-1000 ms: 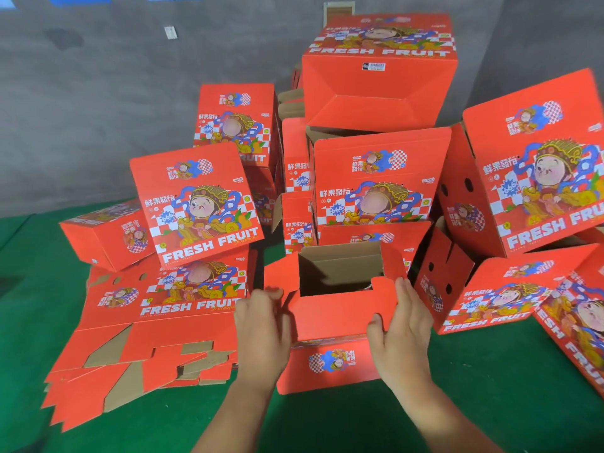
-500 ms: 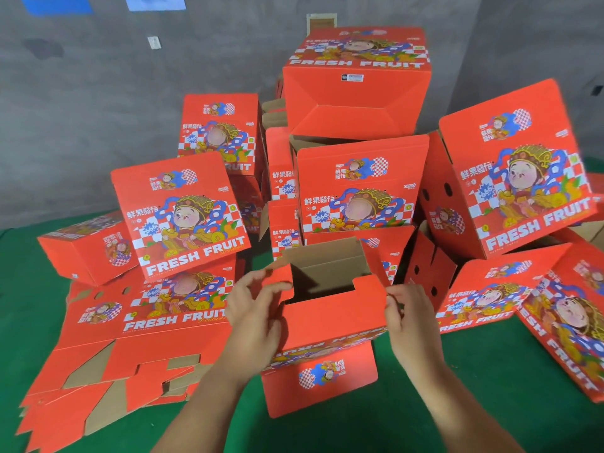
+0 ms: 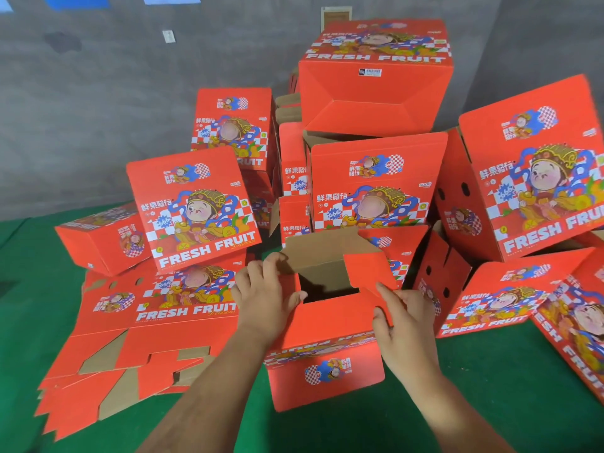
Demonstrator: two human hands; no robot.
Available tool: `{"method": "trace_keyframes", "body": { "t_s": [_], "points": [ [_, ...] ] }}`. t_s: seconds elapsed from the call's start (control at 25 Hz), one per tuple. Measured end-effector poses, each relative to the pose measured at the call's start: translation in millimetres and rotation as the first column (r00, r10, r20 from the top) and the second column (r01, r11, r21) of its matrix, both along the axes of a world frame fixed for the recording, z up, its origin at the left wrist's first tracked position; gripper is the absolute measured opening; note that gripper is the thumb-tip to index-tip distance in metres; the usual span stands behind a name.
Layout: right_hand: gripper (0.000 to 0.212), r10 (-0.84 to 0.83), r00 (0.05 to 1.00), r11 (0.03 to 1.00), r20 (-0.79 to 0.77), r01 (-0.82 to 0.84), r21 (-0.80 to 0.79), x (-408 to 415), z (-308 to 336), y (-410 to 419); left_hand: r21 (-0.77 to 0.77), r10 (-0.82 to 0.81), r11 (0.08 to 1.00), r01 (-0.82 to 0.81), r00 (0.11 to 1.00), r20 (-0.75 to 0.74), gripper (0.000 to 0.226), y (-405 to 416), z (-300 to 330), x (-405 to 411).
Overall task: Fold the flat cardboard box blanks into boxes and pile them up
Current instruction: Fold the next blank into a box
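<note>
left hand [image 3: 264,299] gripping box [image 3: 330,325] flap; right hand [image 3: 400,317] pinching opposite flap

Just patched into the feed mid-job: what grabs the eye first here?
The heap of red FRESH FRUIT boxes against the grey wall, one upturned box topping it. Front and centre, the left hand and right hand hold the flaps of a half-folded box, its brown inside open. Flat blanks lie stacked at left on the green surface.
</note>
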State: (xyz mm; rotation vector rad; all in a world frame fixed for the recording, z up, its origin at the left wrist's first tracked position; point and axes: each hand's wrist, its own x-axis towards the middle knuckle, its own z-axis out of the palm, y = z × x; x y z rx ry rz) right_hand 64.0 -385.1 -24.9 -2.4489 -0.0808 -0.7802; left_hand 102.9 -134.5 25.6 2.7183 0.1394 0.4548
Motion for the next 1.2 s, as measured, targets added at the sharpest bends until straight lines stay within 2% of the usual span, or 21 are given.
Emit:
{"method": "trace_keyframes", "body": {
  "t_s": [0.08,0.16,0.24,0.28,0.32,0.36,0.4,0.44,0.48,0.52,0.64,0.68,0.8,0.92,1.0,1.04,1.08,1.12,1.16,1.2],
  "points": [
    [0.042,-0.014,0.999,1.000,0.032,0.014,0.010,1,-1,-2,-0.192,-0.130,0.970,0.151,0.985,0.117,0.102,4,-4,-4],
    [0.034,-0.085,0.995,0.996,0.056,0.084,0.013,5,2,0,-0.401,-0.211,0.881,0.249,0.968,0.137,0.087,10,-10,-10],
    [0.030,-0.142,0.988,0.990,0.055,0.142,0.006,7,4,5,-0.776,-0.176,0.616,0.134,0.984,0.030,0.081,5,-9,-14],
    [0.027,-0.131,0.990,0.991,0.052,0.130,0.017,9,6,7,-0.838,-0.121,0.540,0.073,0.993,0.009,0.078,2,-10,-15],
    [0.021,-0.109,0.993,0.993,0.045,0.107,0.044,9,10,8,-0.784,-0.066,0.614,0.084,0.996,0.055,0.069,0,-11,-16],
    [0.018,-0.089,0.996,0.991,0.006,0.088,0.097,11,13,8,-0.680,-0.039,0.728,0.092,0.995,0.093,0.061,-3,-14,-18],
    [0.030,-0.085,0.995,0.982,-0.060,0.094,0.166,12,19,7,-0.523,-0.029,0.848,0.080,0.994,0.106,0.066,-5,-16,-20],
    [0.043,-0.079,0.983,0.969,-0.163,0.114,0.218,14,24,4,-0.433,-0.040,0.898,0.078,0.995,0.095,0.082,-7,-18,-21],
    [0.050,-0.079,0.958,0.959,-0.275,0.149,0.242,16,28,2,-0.422,-0.047,0.904,0.066,0.997,0.055,0.094,-10,-16,-23],
    [0.054,-0.074,0.923,0.959,-0.377,0.169,0.226,18,29,0,-0.419,-0.029,0.907,0.036,0.999,0.025,0.097,-11,-17,-23],
    [0.110,-0.066,0.831,0.994,-0.553,0.105,0.039,21,30,-8,-0.279,-0.010,0.960,-0.006,0.998,-0.057,0.080,-10,-14,-24],
    [0.118,-0.071,0.820,0.996,-0.568,0.094,0.011,23,33,-8,-0.216,0.012,0.976,-0.030,0.996,-0.083,0.075,-10,-11,-24],
    [0.133,-0.107,0.766,0.989,-0.634,0.144,0.007,36,42,-5,-0.021,0.085,0.996,-0.089,0.984,-0.156,0.070,-18,-2,-23],
    [0.145,-0.172,0.686,0.984,-0.707,0.157,-0.087,41,47,5,0.132,0.129,0.985,-0.111,0.981,-0.143,0.071,-21,-5,-23],
    [0.137,-0.156,0.692,0.985,-0.705,0.165,-0.056,42,45,6,0.078,0.058,0.996,-0.051,0.994,-0.088,0.071,-14,-8,-24],
    [0.125,-0.115,0.710,0.981,-0.695,0.190,0.031,41,44,5,-0.053,0.031,0.998,-0.033,0.999,-0.041,0.073,-9,-10,-28],
    [0.111,-0.053,0.735,0.966,-0.676,0.209,0.152,38,42,4,-0.283,0.063,0.957,-0.064,0.998,-0.010,0.079,-3,-12,-31],
    [0.100,0.005,0.760,0.939,-0.650,0.220,0.264,34,41,2,-0.586,0.142,0.794,-0.165,0.986,-0.086,0.093,2,-11,-37],
    [0.096,0.051,0.786,0.908,-0.617,0.221,0.357,28,43,2,-0.820,0.160,0.481,-0.311,0.950,-0.267,0.105,6,-6,-46],
    [0.094,0.075,0.805,0.876,-0.589,0.229,0.424,23,48,2,-0.872,0.013,0.172,-0.458,0.886,-0.463,0.108,9,2,-55]
  ]
}}
